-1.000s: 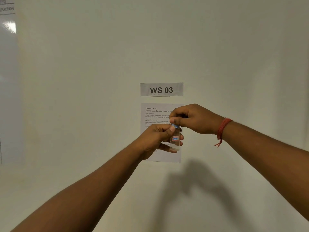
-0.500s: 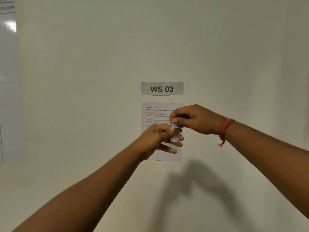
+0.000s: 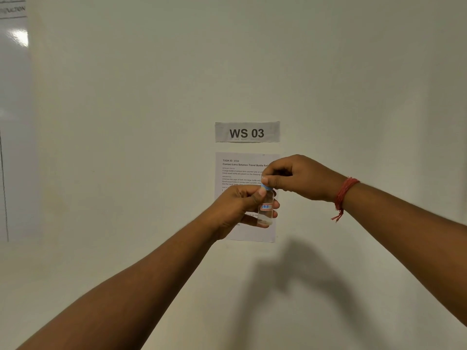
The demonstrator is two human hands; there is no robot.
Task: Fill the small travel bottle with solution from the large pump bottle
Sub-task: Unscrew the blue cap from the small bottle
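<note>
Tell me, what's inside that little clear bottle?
The small bottle, gripped by the left hand, looks mostly empty, with perhaps a little clear liquid at the bottom. The right hand pinches its blue cap, hiding the neck.

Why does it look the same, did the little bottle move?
No. The little bottle stays in front of the lower right part of the paper on the wall, under the WS 03 sign.

A clear bottle with a light blue cap and a small red-and-blue label is seen. A red thread band is worn at the right wrist. Black print is carried on a grey sign and a white sheet; the wall is off-white.
</note>
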